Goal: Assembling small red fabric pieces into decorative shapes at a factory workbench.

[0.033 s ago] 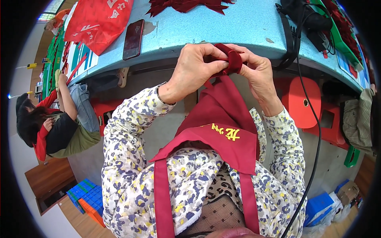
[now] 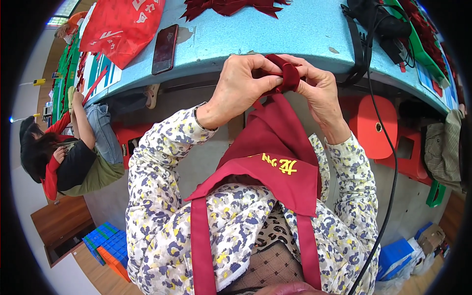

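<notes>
Between my two hands, just off the table's near edge, is a looped dark red velvet ribbon [image 2: 291, 76]. My left hand [image 2: 241, 81] pinches its left side with thumb and forefinger. On the right side, my right hand [image 2: 317, 88] grips the loop between thumb and fingers. Part of the ribbon is hidden behind the fingers. Below it hangs the dark red apron [image 2: 275, 125] that I wear, its upper fold close under the ribbon. Several finished dark red velvet bows [image 2: 231, 6] lie at the far middle of the table.
The light blue table [image 2: 221, 37] carries a red plastic bag [image 2: 123, 29] and a phone [image 2: 165, 49] at left. A black bag with straps [image 2: 383, 22] lies at right, and a black cable [image 2: 388, 132] runs down past my right arm. Red stools [image 2: 376, 125] stand beneath; another person [image 2: 73, 152] sits at left.
</notes>
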`<action>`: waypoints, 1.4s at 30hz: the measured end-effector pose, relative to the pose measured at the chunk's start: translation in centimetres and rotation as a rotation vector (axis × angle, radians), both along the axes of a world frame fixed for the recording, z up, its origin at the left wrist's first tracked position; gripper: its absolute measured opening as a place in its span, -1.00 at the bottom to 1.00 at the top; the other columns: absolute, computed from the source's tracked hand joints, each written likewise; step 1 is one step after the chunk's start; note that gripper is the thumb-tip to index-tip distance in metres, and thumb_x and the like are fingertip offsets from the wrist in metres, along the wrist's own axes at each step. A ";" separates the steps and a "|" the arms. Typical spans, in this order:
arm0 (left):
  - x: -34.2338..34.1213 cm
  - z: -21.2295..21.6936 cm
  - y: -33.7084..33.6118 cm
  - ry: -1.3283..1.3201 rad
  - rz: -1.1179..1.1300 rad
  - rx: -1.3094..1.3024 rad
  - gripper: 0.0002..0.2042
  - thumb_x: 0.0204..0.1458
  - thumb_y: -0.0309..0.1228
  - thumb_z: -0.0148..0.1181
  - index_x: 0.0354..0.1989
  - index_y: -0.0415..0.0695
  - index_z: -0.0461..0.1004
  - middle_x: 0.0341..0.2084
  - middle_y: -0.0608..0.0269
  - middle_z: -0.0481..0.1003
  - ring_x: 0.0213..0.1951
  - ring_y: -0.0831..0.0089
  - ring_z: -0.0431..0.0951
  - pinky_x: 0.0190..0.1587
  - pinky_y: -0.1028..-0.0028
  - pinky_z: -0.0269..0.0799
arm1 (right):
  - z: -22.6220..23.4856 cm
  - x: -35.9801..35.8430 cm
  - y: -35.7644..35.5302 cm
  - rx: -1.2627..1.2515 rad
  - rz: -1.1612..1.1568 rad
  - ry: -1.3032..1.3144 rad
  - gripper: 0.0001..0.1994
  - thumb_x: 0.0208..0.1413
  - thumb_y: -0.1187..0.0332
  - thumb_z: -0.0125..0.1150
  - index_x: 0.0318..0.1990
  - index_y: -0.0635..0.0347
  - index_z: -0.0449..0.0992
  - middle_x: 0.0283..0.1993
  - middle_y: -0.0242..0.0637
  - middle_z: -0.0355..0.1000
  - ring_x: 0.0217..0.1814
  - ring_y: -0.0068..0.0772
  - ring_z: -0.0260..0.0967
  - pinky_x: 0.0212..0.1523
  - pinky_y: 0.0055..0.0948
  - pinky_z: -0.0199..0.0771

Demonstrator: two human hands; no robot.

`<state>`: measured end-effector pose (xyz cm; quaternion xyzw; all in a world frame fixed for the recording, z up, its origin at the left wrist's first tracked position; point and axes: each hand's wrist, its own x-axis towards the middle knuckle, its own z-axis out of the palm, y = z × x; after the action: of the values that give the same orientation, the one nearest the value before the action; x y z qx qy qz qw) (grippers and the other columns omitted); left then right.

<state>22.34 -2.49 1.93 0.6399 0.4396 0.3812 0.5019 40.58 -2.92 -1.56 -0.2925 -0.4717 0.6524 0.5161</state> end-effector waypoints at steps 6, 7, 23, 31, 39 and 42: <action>0.5 0.9 0.0 -0.015 0.006 -0.010 -0.88 -0.08 -0.54 0.21 -0.38 -0.34 0.54 -0.56 0.28 0.52 -0.50 0.66 0.46 -0.45 0.64 0.40 | 0.2 0.5 0.5 0.140 0.036 -0.120 -0.90 0.02 0.43 0.23 -0.34 0.28 0.52 0.10 -0.13 0.33 0.07 -0.39 0.32 0.08 -0.43 0.35; 0.6 1.0 0.1 -0.022 -0.004 -0.012 -0.87 -0.08 -0.54 0.21 -0.37 -0.34 0.54 -0.55 0.28 0.52 -0.49 0.66 0.46 -0.44 0.64 0.40 | 0.4 0.6 0.5 0.141 0.035 -0.120 -0.90 0.02 0.43 0.23 -0.34 0.28 0.52 0.10 -0.13 0.33 0.07 -0.39 0.32 0.08 -0.43 0.35; 0.2 1.7 0.5 -0.246 -0.044 -0.085 -0.86 0.00 -0.58 0.14 -0.27 -0.32 0.52 -0.41 0.29 0.52 -0.39 0.66 0.46 -0.31 0.67 0.41 | 3.0 0.6 1.2 0.636 -0.215 -0.642 -0.94 0.02 0.49 0.14 -0.39 0.29 0.44 0.09 -0.13 0.33 0.06 -0.46 0.28 -0.02 -0.56 0.31; -1.5 2.6 0.2 -0.487 0.004 -0.240 -0.80 0.07 -0.54 0.00 -0.13 -0.29 0.40 -0.35 0.26 0.51 -0.31 0.61 0.47 -0.20 0.62 0.39 | 3.7 -0.9 0.2 0.427 -0.212 -0.457 -0.95 0.03 0.52 0.13 -0.41 0.31 0.39 0.05 -0.13 0.34 0.06 -0.46 0.28 0.00 -0.53 0.32; -4.5 3.5 -0.6 -0.530 -0.063 -0.387 -0.71 0.07 -0.51 -0.06 -0.02 -0.28 0.22 -0.25 0.18 0.50 -0.22 0.55 0.51 -0.13 0.58 0.41 | 3.3 -3.3 -0.8 0.383 -0.191 -0.295 -0.95 0.03 0.54 0.12 -0.41 0.32 0.38 0.01 -0.17 0.35 -0.10 -0.56 0.33 -0.15 -0.60 0.37; -5.2 3.7 -0.9 -0.522 -0.110 -0.391 -0.73 0.07 -0.51 -0.05 -0.04 -0.30 0.26 -0.24 0.17 0.50 -0.22 0.56 0.51 -0.14 0.57 0.44 | 3.5 -4.0 -1.3 0.371 -0.186 -0.261 -0.94 0.05 0.53 0.11 -0.40 0.32 0.38 0.02 -0.13 0.33 -0.07 -0.54 0.32 -0.13 -0.59 0.36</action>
<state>17.16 -3.39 5.63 0.4347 0.3259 0.4131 0.7309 36.61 -4.17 1.96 -0.3168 -0.6172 0.4607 0.5536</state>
